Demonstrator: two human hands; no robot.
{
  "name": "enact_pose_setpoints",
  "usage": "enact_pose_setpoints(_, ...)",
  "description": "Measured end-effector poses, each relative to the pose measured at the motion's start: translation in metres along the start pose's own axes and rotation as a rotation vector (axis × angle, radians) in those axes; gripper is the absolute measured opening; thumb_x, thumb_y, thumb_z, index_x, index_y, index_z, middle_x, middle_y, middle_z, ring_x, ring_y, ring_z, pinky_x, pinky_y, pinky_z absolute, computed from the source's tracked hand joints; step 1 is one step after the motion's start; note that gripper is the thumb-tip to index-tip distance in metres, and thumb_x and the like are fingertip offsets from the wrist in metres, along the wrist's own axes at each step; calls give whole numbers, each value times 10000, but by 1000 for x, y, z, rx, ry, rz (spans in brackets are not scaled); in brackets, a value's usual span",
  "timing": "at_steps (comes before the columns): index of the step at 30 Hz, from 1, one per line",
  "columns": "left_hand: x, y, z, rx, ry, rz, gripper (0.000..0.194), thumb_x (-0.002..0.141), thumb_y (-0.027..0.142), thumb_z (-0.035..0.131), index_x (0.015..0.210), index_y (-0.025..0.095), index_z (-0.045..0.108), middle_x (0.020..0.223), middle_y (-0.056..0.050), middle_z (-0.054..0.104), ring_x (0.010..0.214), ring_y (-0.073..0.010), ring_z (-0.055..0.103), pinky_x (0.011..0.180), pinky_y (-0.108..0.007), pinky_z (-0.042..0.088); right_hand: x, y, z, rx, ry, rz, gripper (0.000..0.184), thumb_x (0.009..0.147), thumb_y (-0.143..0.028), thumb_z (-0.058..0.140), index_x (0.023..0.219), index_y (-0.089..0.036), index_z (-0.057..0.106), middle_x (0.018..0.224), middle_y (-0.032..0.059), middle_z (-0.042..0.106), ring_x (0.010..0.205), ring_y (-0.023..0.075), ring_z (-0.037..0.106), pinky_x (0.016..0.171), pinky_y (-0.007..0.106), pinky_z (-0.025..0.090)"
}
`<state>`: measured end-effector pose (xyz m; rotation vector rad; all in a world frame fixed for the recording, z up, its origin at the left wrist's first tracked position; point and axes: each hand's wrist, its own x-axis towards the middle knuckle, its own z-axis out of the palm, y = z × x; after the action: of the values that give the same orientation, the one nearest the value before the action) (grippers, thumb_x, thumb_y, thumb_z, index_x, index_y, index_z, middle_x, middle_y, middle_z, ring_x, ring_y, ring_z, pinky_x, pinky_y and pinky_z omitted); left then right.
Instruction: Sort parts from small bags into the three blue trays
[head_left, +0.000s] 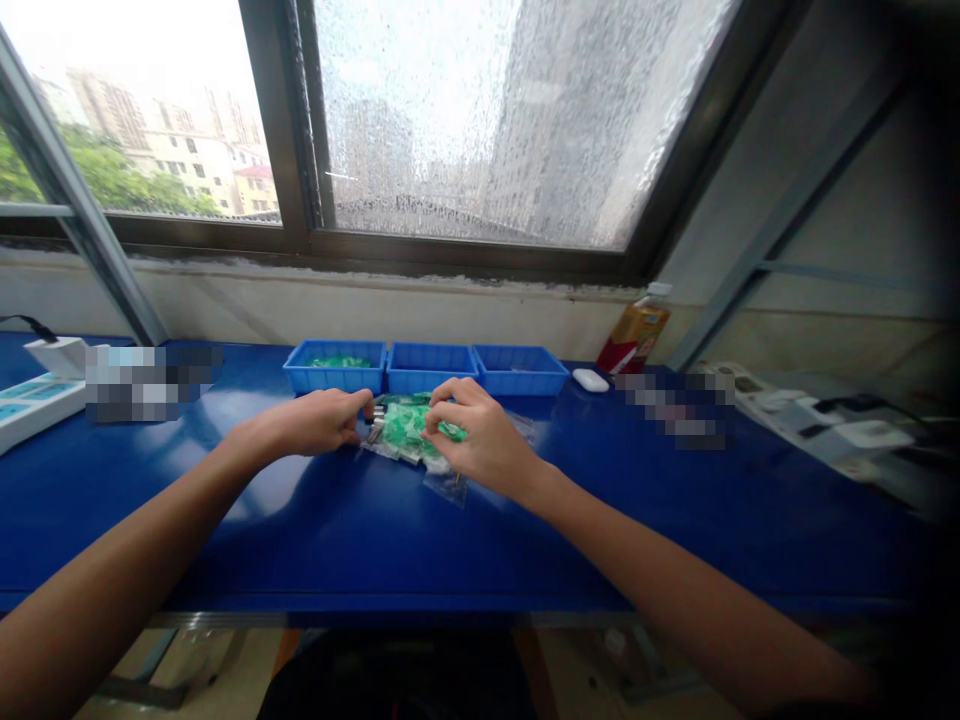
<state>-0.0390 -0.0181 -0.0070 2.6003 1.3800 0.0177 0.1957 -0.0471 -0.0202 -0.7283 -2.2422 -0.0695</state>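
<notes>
Green pieces (405, 428) in a heap, lying mid-counter among clear plastic bags (448, 488), just in front of a row of trays, between these and the near edge of the blue counter (360, 560). At the left margin of the heap, the left hand (330, 418), fingers curled, thumb and forefinger slightly parted, a small dark piece (370, 417) right at the tips; cannot tell whether gripped or only touched. Over the right part of the heap, the right hand (476, 435), thumb and forefinger bent into a near-closed ring, tips close together above the green; cannot tell whether anything is pinched there.

Along the far edge, side by side: a left tray (334, 381) with more green pieces inside, a middle tray (431, 382), and a right tray (523, 383), all blue. To the right of these, a small white case (590, 380) and, at the far edge, a bottle (636, 332) with a white cap. Toward the left edge, a white power strip (37, 412); toward the right edge, white plugs (874, 437). Behind the far edge, a wet window (465, 130).
</notes>
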Motion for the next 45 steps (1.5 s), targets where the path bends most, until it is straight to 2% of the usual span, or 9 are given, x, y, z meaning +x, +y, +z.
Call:
enact_pose_setpoints(4,2,-5,-5,4,242,32,198,817,195,433,996,162,511,814,-46,602,755,-176,564,673,-274,413,0,0,0,11,56,-3,114,749,-108,573,660,-181,578,796,29,562,786,147,503,742,298,423)
enact_pose_setpoints(8,6,11,-3,-64,433,131,233,855,197,411,989,142,593,915,-79,609,810,-166,582,743,-289,441,1,0,-2,16,129,4,128,752,-87,551,697,-191,601,786,23,563,764,142,507,725,298,426)
enact_pose_setpoints(15,7,37,5,-191,528,203,147,801,215,552,844,172,686,827,-51,635,736,-151,587,715,-290,457,2,-2,-5,-3,52,62,62,796,-198,557,854,-189,577,799,34,593,796,169,529,753,320,424)
enact_pose_setpoints(20,3,51,2,-787,542,75,264,782,282,575,994,134,629,769,-46,643,659,-125,582,585,-238,468,0,-3,5,6,-10,185,338,748,-387,622,992,-181,513,783,26,576,765,178,538,696,308,430)
enact_pose_setpoints(24,2,65,2,-1068,504,94,199,758,280,600,873,119,621,784,-44,654,691,-118,590,619,-230,473,-1,-4,8,11,50,194,219,777,-359,592,892,-186,523,757,18,576,724,157,539,669,287,417)
enact_pose_setpoints(30,3,62,6,-995,478,124,210,776,315,586,853,120,600,761,-34,627,665,-108,555,592,-226,446,1,-5,2,16,103,147,142,831,-309,526,796,-174,552,728,28,576,696,144,531,661,283,408)
enact_pose_setpoints(37,2,58,7,-806,507,201,236,776,298,589,936,125,599,774,-34,604,657,-99,526,550,-200,414,2,-5,-1,82,58,178,327,901,-306,394,632,-171,523,636,12,513,643,120,491,604,262,373)
enact_pose_setpoints(43,2,60,7,-739,528,104,289,841,375,492,837,112,611,660,-10,566,538,-78,458,474,-194,353,1,-5,2,86,99,229,229,811,-327,549,981,-174,527,736,1,557,665,122,528,628,257,409)
enact_pose_setpoints(45,2,60,7,-696,502,77,327,855,393,458,759,114,599,603,3,532,512,-77,442,458,-194,332,1,-6,2,68,112,195,205,800,-291,561,969,-180,526,737,0,552,669,122,530,636,255,413)
